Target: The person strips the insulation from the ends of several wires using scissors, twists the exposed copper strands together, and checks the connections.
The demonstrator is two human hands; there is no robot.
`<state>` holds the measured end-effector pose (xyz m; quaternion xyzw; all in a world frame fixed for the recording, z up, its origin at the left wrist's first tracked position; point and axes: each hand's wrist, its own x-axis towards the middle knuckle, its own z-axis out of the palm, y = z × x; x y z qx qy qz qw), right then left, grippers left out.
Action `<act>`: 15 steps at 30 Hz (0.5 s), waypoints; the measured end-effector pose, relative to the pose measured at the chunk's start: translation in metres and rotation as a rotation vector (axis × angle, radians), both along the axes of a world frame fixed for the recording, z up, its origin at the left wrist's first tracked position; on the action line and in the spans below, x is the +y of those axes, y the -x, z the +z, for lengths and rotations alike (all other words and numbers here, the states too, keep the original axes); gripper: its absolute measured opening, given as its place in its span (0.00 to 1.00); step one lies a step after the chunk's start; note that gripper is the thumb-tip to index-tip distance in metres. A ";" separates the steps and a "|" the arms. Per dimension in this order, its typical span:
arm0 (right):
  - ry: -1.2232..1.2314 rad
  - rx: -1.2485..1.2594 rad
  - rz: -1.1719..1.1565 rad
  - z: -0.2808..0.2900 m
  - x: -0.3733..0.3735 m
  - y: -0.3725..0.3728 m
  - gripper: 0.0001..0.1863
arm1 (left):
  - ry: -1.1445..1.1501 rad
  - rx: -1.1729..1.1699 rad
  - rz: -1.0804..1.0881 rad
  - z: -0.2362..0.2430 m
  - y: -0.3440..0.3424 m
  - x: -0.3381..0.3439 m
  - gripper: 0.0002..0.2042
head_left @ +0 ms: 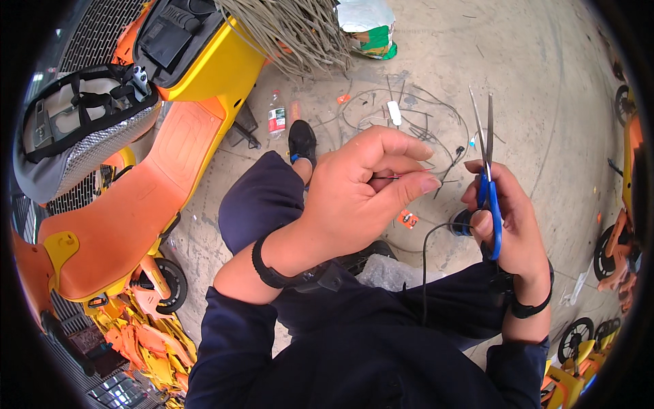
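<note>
My left hand [368,180] is raised in the middle with its fingers curled. A thin dark wire, reddish at its tip, shows between the fingers; most of it is hidden by the thumb and palm. To the right, my right hand [507,218] grips a pair of scissors [490,174] by the blue handles. The blades point away from me and stand slightly apart, with nothing between them. A black cable [425,273] rises from my lap and bends toward my right hand; its end there is hard to make out.
Loose cables [436,102] and small scraps litter the concrete floor ahead. A bundle of grey cables [293,31] hangs beside a yellow-orange scooter body [129,211] on the left. A plastic bottle [276,117] stands beyond my left shoe [302,142]. Clear plastic wrap [388,273] lies between my legs.
</note>
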<state>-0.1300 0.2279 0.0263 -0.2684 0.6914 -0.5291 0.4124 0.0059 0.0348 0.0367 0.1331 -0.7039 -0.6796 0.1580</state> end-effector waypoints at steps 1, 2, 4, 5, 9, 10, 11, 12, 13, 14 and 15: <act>0.010 -0.014 0.018 0.000 -0.001 -0.002 0.34 | 0.013 -0.005 -0.009 0.000 0.000 -0.001 0.13; 0.021 -0.030 0.040 0.000 -0.002 -0.003 0.36 | 0.028 -0.010 -0.015 -0.001 -0.001 -0.001 0.13; -0.013 -0.059 0.111 0.002 -0.002 -0.001 0.38 | 0.012 -0.010 0.001 0.000 -0.001 0.000 0.13; 0.019 -0.056 0.125 0.002 -0.003 -0.001 0.38 | -0.007 -0.006 0.011 0.000 -0.001 0.000 0.13; 0.182 -0.138 0.166 -0.003 0.000 -0.004 0.32 | 0.008 -0.011 0.000 -0.002 -0.002 -0.001 0.13; 0.181 -0.139 0.165 -0.005 0.001 -0.007 0.32 | 0.063 -0.033 -0.009 -0.002 -0.002 -0.001 0.13; 0.201 -0.149 0.069 -0.005 0.001 -0.012 0.29 | 0.115 -0.054 -0.020 -0.003 -0.002 0.000 0.14; 0.220 -0.159 -0.027 -0.005 0.000 -0.017 0.26 | 0.111 -0.054 -0.023 -0.004 -0.001 0.001 0.14; 0.216 -0.166 -0.121 -0.003 -0.005 -0.019 0.23 | 0.094 -0.043 -0.060 -0.006 -0.001 0.003 0.14; 0.212 -0.168 -0.124 -0.001 -0.010 -0.021 0.23 | 0.075 -0.035 -0.096 -0.007 -0.001 0.005 0.14; 0.215 -0.175 -0.199 0.002 -0.015 -0.021 0.24 | 0.071 -0.037 -0.098 -0.007 -0.001 0.006 0.14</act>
